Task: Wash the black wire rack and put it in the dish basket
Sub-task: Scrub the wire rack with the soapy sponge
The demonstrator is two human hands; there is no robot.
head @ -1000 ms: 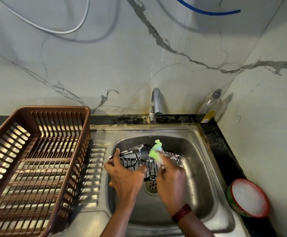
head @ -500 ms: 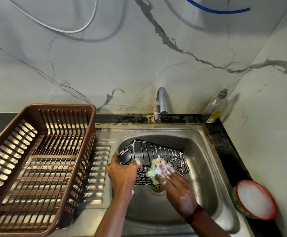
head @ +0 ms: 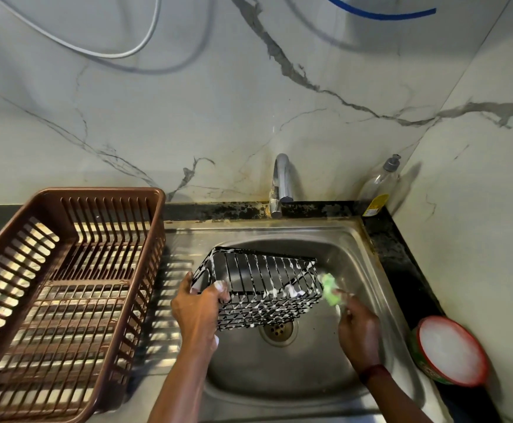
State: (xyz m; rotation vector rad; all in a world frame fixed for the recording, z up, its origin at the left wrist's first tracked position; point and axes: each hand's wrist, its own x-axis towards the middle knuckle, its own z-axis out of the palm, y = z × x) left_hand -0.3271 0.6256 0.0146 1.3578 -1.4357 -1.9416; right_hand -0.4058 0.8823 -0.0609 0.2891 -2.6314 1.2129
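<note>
my left hand [head: 202, 303] curls around the 9 o'clock end of the soapy black wire rack [head: 264, 285], holding it tilted above the drain [head: 278, 329] inside the steel sink [head: 359, 257]. my right hand [head: 359, 328], slightly blurred, pinches a green sponge [head: 330, 285] at the rack's 3 o'clock end. the brown dish basket [head: 96, 192] sits at the sink's 9 o'clock.

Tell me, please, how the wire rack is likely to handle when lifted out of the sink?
Probably stiff: the rack shows a true boxy shape though the left hand grips only one end. Likely light, being open wire that one hand seems to tilt. Possibly slippery, since white suds from the sponge coat the wires.
</note>
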